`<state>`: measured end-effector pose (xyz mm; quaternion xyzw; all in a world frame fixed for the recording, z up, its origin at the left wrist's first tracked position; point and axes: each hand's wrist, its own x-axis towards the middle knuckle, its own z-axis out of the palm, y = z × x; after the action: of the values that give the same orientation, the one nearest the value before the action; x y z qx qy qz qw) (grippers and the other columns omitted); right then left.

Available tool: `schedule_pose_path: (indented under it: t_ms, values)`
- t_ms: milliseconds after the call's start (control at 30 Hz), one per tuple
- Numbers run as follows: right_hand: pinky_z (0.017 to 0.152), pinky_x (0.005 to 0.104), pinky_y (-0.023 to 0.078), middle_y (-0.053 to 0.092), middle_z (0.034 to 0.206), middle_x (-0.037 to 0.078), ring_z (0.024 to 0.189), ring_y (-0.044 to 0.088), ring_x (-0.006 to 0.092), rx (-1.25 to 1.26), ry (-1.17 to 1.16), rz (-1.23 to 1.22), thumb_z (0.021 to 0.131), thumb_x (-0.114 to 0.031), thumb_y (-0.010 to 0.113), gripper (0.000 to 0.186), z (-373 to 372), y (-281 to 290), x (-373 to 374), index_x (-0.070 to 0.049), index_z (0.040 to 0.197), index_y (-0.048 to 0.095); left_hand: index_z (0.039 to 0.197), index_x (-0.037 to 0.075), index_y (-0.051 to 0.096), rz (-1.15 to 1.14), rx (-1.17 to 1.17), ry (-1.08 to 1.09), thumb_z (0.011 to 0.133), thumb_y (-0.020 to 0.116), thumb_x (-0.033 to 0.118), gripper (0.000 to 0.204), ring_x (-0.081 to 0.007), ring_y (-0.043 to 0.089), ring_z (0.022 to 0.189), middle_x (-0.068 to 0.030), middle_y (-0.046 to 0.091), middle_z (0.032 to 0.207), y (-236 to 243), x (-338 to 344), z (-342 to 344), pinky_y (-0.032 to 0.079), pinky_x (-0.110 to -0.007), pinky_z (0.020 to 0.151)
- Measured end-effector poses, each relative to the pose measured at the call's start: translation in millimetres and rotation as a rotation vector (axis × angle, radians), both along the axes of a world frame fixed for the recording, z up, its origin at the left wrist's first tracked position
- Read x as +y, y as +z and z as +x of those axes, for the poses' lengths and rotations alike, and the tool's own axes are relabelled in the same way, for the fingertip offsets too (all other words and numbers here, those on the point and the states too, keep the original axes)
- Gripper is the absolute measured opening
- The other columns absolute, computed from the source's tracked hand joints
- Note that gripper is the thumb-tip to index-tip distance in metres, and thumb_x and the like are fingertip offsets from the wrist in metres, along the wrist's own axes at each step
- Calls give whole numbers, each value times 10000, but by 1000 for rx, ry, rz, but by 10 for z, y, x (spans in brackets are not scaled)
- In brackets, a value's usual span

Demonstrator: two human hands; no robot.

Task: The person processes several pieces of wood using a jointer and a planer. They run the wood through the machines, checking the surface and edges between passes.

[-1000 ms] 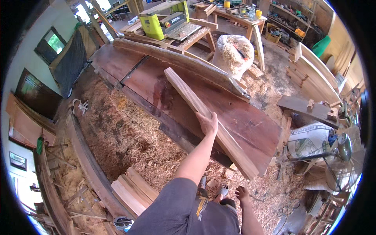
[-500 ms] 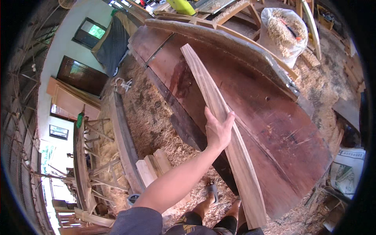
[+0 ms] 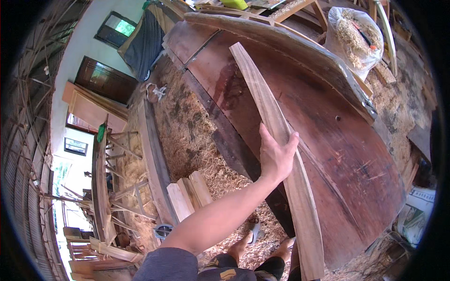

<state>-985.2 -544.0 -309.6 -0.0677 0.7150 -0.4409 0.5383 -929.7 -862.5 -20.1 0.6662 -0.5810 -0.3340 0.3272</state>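
The left hand [image 3: 277,159] is closed round a pale wooden plank [image 3: 267,96] near its middle; the plank slants over the reddish-brown surface [image 3: 328,150] — touching or not, I cannot tell; the right hand's state I cannot tell either; beyond stands a sack of shavings [image 3: 354,42].

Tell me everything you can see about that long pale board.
The long, narrow board looks like bare light-brown wood with lengthwise grain; it appears curved, though the lens bends edges. It slants over the reddish-brown tabletop; whether it rests there is unclear. The left hand grips it near the middle.
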Motion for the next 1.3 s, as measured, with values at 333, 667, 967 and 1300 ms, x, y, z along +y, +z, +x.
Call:
schedule_pose_path:
  t_ms: [333,667,967,1300]
  values:
    - [719,367,526,698,1066,89,876,678,215,23,3,12,948,-236,680,332,5,44,24,-66,1232,666,1540,-195,56,-25,-3,-30,943,695,487,1109,-481,371,1454,-448,304,1531,-82,22,-6,290,-428,1238]
    - [728,374,525,693,1065,95,878,674,221,41,6,0,932,-231,694,333,-45,74,-3,-71,1223,667,1549,-175,73,-48,-27,-44,929,707,491,1109,-481,389,1441,-434,319,1531,-64,3,10,305,-442,1227]
    - [736,380,524,688,1064,100,879,671,226,57,23,-8,918,-226,707,334,-58,86,-15,-75,1214,669,1561,-155,78,29,23,-31,932,689,480,1082,-458,327,1485,-400,269,1579,39,24,-14,273,-435,1247]
    - [745,387,522,683,1063,106,881,667,232,72,41,-3,903,-221,721,337,-59,110,-53,-80,1204,671,1568,-140,85,34,20,-20,931,685,464,1063,-444,314,1498,-377,264,1593,41,25,-24,268,-430,1253]
